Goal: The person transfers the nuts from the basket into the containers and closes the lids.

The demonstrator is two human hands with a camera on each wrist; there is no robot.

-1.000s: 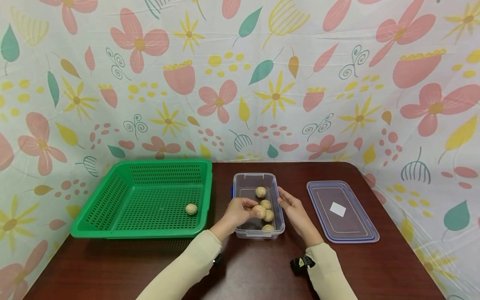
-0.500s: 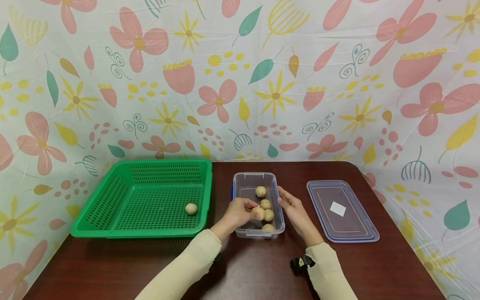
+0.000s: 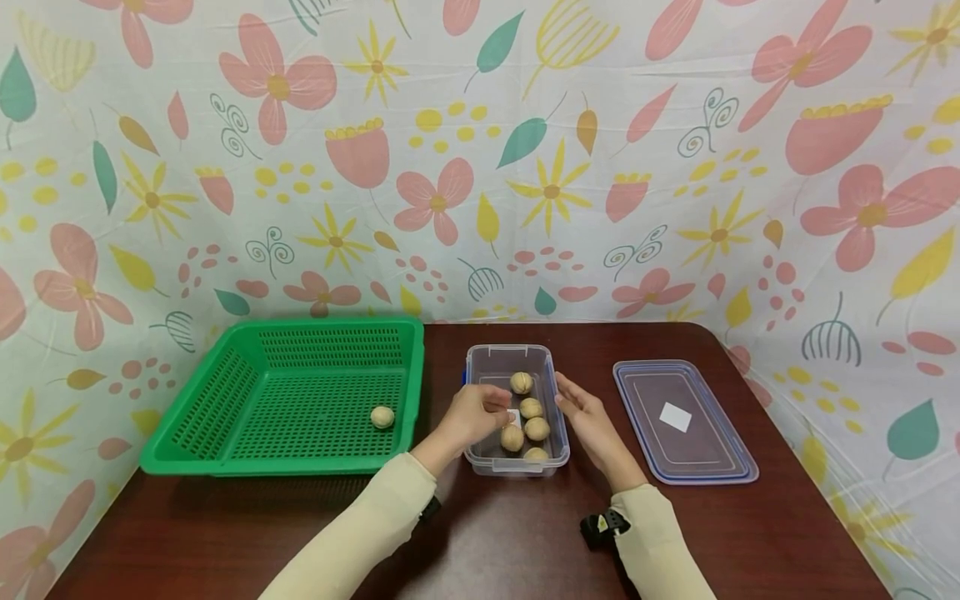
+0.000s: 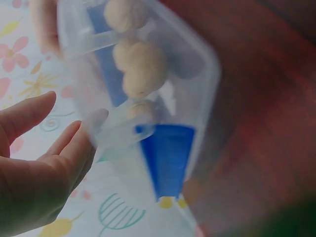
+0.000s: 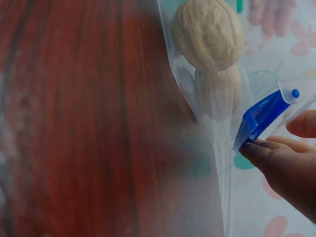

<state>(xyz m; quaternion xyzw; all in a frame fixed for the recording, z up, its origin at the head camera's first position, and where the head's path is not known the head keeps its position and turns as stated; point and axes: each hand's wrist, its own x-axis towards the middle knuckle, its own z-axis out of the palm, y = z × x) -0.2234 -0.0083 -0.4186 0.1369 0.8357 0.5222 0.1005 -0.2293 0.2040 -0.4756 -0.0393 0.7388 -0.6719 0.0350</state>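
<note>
A clear plastic container (image 3: 483, 362) with blue latches holds several walnuts (image 3: 521, 383). My left hand (image 3: 472, 417) hovers over its left side, fingers loosely extended and thumb apart, holding nothing. Just below the left fingertips a walnut (image 3: 512, 438) lies in the container. The left wrist view shows that hand (image 4: 44, 168) with thumb and fingers spread beside the container wall. My right hand (image 3: 592, 425) rests its fingers along the container's right side. In the right wrist view, fingertips (image 5: 254, 150) touch near the blue latch (image 5: 264, 116).
A green perforated basket (image 3: 411, 446) on the left holds one walnut (image 3: 382, 417). To the right lies a clear lid (image 3: 697, 454) with a blue seal and a white label (image 3: 676, 418). All stand on a dark wooden table (image 3: 510, 533) before a floral cloth (image 3: 555, 125).
My left hand has let go of the walnut it pinched, which now lies in the container. That hand has drawn slightly left and up, while the right hand stays put.
</note>
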